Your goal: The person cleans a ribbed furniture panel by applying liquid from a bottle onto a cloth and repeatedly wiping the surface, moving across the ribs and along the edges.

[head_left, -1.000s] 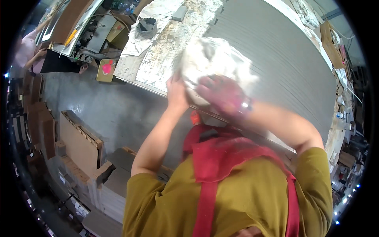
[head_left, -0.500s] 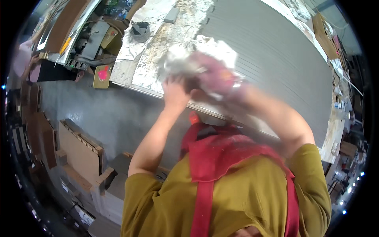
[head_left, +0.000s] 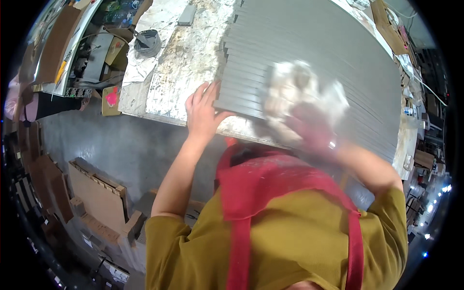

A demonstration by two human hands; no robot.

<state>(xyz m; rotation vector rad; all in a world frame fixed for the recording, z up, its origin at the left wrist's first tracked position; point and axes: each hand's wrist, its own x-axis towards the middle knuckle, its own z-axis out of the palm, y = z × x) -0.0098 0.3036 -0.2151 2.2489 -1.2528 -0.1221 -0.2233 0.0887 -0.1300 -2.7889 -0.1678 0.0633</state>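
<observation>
Long grey strips (head_left: 309, 43) lie side by side over much of the workbench (head_left: 140, 96). My bare left hand (head_left: 203, 112) rests at their near left end, fingers stretched out and thumb spread along the front edge, touching the nearest strip's end. My right hand (head_left: 311, 128), in a dark red glove, is blurred by motion. It is closed on a bunched white cloth (head_left: 290, 92), which lies over the near part of the strips. The glove and cloth hide the strips beneath them.
A dark pot (head_left: 147, 43) and a small grey block (head_left: 187, 15) stand on the paint-stained left part of the bench. A yellow stool (head_left: 110, 102) is beyond its left corner. Cardboard-like panels (head_left: 99, 193) lean at lower left. Another person (head_left: 31, 104) stands at far left.
My right hand has swept the white cloth rightward, away from my left hand, baring the strips' left ends. My left hand has shifted slightly left in the picture, its fingers now stretched out.
</observation>
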